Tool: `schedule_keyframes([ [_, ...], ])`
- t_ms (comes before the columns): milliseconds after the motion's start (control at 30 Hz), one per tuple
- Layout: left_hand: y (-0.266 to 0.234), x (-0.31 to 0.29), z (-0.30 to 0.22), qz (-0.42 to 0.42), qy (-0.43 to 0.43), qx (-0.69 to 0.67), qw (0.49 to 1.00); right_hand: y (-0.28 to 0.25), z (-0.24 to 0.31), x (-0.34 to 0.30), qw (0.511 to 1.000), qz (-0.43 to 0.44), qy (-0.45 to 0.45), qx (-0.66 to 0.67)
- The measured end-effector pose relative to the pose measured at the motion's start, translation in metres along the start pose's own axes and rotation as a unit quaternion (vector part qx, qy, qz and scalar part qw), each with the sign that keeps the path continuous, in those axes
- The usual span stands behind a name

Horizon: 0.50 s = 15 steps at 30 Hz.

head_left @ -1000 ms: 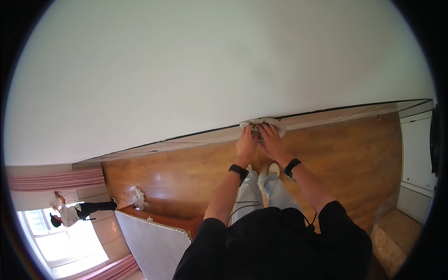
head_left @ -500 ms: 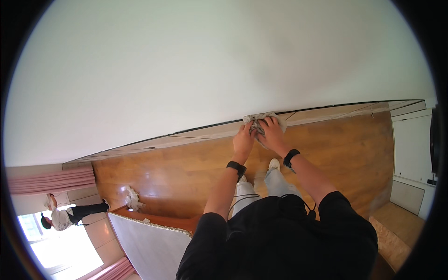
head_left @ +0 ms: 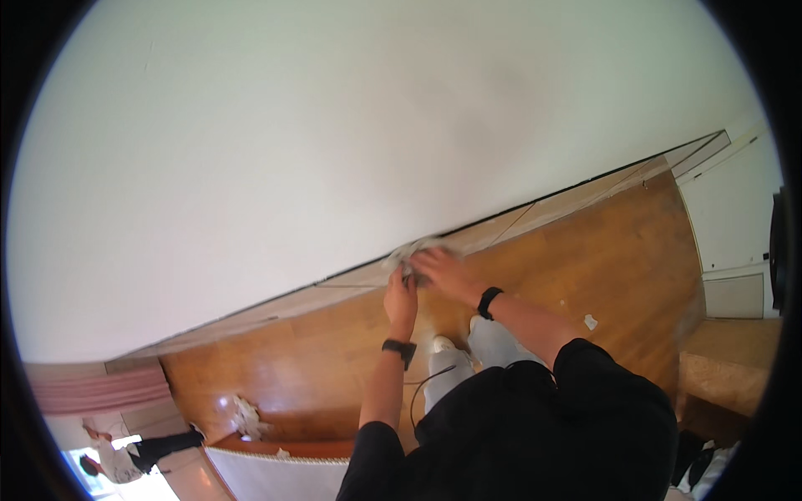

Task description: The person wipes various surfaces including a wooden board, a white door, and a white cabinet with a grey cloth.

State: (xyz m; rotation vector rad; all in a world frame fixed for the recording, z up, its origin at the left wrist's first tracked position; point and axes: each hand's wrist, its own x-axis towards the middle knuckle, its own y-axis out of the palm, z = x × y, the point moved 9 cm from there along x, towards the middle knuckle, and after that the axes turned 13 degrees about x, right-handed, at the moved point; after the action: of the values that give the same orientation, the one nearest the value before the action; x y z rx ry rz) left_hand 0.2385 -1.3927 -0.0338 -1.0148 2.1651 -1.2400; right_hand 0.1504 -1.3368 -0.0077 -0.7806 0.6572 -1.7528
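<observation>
A crumpled grey cloth (head_left: 401,253) is pressed against the dark top edge of the tiled strip (head_left: 514,224) at the foot of the white wall (head_left: 317,150). My left hand (head_left: 403,299) pinches the near side of the cloth, fingertips close to the edge line. My right hand (head_left: 447,274) lies over the cloth's right part, its fingers bent onto it and slightly smeared by motion. The two hands almost touch. Both wrists carry dark bands.
Wooden floor (head_left: 585,259) runs below the wall. A white scrap (head_left: 591,322) lies on it to the right. White crumpled stuff (head_left: 248,417) sits beside a wood-edged bed (head_left: 276,476). Another person (head_left: 138,459) stands by the window at far left. White cabinets (head_left: 727,200) are on the right.
The view has turned, so the wall's lower edge slants more steeply. Both hands and the cloth appear further left and lower in the picture. More floor shows on the right, including a white scrap.
</observation>
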Motion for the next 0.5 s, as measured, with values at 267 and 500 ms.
schedule_keyframes([
  [267, -0.017, 0.007, 0.022, -0.123, 0.035, -0.013, 0.992, 0.018, 0.024, 0.014, 0.99, 0.01, -0.126, 0.059],
  [500, 0.026, 0.022, -0.019, -0.174, 0.144, -0.046, 0.973, -0.005, -0.029, -0.016, 0.99, -0.055, -0.133, -0.01],
])
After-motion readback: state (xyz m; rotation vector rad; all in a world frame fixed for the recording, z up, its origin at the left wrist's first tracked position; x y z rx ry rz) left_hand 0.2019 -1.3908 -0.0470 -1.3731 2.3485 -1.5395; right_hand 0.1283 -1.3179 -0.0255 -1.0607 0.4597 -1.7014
